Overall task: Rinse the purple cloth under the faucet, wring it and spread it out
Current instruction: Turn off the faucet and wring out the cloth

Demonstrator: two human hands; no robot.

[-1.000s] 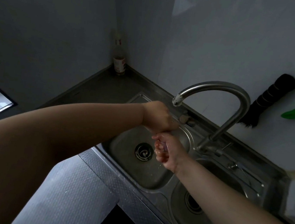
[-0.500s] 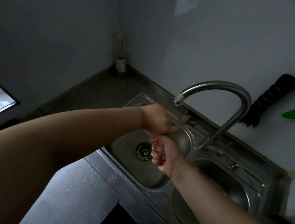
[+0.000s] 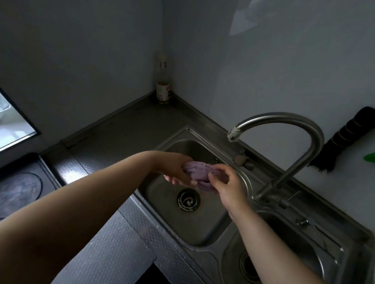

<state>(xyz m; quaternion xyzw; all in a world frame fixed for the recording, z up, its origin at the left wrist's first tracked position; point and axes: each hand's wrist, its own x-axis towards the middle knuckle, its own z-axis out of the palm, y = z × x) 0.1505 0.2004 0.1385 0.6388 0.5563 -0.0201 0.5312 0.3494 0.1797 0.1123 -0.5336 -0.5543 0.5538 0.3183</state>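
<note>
Double-bowl stainless steel sink (image 3: 196, 241) sat under the curved steel faucet (image 3: 300, 126); no water stream was visible. You held the bunched purple cloth (image 3: 198, 173) over the left bowl, left hand (image 3: 174, 166) and right hand (image 3: 226, 186) both clenched on it. Risks, as I judged them: a wet bundle slipping toward the drain, or leftover water dripping once spread.

Steel worktop (image 3: 137, 122) runs into the wall corner; a bottle (image 3: 163, 85) stands upright there. Double sink (image 3: 235, 247) set in (left basin holds a drain strainer (image 3: 188, 199)).
</note>
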